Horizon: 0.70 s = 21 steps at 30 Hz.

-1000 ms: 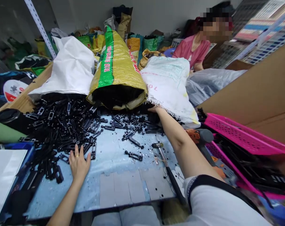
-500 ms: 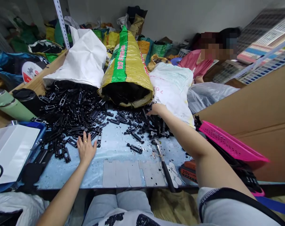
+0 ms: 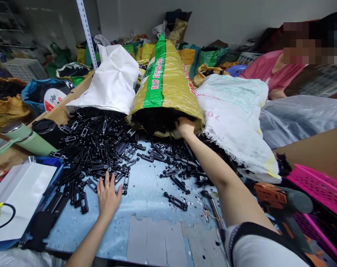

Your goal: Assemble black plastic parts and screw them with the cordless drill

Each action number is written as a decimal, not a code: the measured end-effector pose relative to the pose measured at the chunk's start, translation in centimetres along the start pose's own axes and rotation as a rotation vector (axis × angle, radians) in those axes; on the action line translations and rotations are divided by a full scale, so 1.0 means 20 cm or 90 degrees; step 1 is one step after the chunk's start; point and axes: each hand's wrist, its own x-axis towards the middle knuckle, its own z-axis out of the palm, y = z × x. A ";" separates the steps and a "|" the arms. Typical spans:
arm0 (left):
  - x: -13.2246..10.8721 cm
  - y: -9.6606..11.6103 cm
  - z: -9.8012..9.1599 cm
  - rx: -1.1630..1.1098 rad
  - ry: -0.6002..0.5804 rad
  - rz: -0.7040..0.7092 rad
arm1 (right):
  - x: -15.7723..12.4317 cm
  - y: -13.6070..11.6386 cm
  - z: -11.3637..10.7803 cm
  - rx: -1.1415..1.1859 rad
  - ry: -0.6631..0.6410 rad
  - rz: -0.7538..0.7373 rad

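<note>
Head cam, the only view here: right hand (image 3: 185, 127) is stuck into the open mouth of the yellow sack (image 3: 175, 91), which lies at the far middle of the table (image 3: 146, 181) with its mouth facing near. The fingertips disappear into the dark in there, so I can't tell if they're wide, narrow or already on something.

Left hand (image 3: 109, 198) is down on the near left of the table, palm low, fingers loosely spread, no grip on anything that I can see. It's right at the near edge of a big heap of black parts (image 3: 93, 148); can't tell if the fingertips actually touch any. More parts are scattered around the middle, below the sack.

A white bag (image 3: 110, 81) sits left of the sack, another bag (image 3: 232, 118) to the right. Near right there's a hammer (image 3: 213, 205) partly behind the right arm, then a drill (image 3: 285, 207) and a pink basket (image 3: 321, 189).

My read: the step in hand is reaching into the sack. Next move probably calls for closing the fingers on whatever's inside and backing out without dragging the rim along.
</note>
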 end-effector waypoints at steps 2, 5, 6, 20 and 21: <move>0.00 0.00 0.00 0.002 -0.004 -0.003 | -0.07 0.05 0.00 -0.033 0.119 -0.043; 0.00 0.00 0.01 -0.002 -0.008 -0.011 | -0.06 0.22 -0.06 -0.098 0.181 0.089; 0.00 0.00 0.01 -0.006 -0.007 -0.014 | -0.04 0.28 -0.09 -0.117 0.131 0.124; 0.00 0.02 -0.02 -0.005 -0.010 -0.017 | 0.43 -0.12 -0.54 0.181 0.091 -0.035; 0.00 0.02 -0.02 -0.004 -0.010 -0.018 | 0.41 -0.10 -0.50 0.236 0.088 -0.039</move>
